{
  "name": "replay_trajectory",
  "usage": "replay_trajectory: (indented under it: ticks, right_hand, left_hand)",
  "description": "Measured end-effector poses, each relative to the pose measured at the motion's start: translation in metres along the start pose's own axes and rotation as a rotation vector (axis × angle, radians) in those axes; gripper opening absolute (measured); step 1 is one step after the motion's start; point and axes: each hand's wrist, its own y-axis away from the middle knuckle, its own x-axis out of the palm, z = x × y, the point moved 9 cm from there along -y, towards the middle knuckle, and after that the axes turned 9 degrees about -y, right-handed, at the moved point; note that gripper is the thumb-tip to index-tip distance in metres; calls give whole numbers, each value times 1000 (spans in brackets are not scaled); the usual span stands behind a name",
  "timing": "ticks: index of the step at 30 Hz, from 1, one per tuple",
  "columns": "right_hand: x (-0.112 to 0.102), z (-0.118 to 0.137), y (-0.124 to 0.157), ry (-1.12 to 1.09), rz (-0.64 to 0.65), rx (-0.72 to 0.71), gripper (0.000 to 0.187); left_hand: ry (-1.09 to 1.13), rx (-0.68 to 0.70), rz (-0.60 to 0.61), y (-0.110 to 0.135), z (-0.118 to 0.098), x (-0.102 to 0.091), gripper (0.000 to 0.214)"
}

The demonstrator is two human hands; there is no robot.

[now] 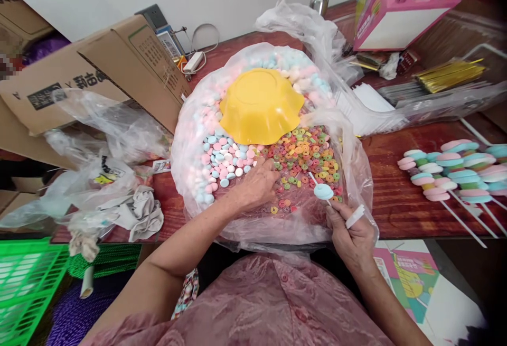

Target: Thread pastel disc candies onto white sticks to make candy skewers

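Observation:
A wide basin lined with a clear plastic bag [356, 177] holds pastel disc candies [222, 158] on the left and coloured ring candies [309, 158] on the right. A yellow bowl [259, 104] lies upside down on top. My left hand [257, 183] reaches into the ring candies with its fingers curled down, pinching among them. My right hand [350, 230] is closed on a thin white stick [312, 178] that carries one pale blue disc candy [323, 192], held over the near right rim.
Finished candy skewers [451, 174] lie in a row on the red wooden table [396, 208] at right. Cardboard boxes [99, 76] and crumpled bags [103, 177] crowd the left. A pink carton [400, 13] and gold twist ties [447, 75] sit behind. A green crate [24, 282] stands lower left.

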Motion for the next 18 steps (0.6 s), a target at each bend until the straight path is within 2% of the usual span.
replay_trajectory:
  ticks: [5, 8, 13, 18]
  right_hand:
    - [1, 10, -2, -24, 11, -41, 20]
    - [2, 12, -2, -12, 19, -53, 19]
    - [4, 16, -3, -6, 46, -70, 20]
    - [3, 22, -4, 40, 40, -113, 19]
  left_hand:
    - [134, -43, -150, 11, 6, -12, 11]
    - [209, -50, -161, 11, 7, -16, 11]
    - [42, 128, -88, 13, -28, -7, 13]
    - [-53, 188, -206, 31, -45, 2, 23]
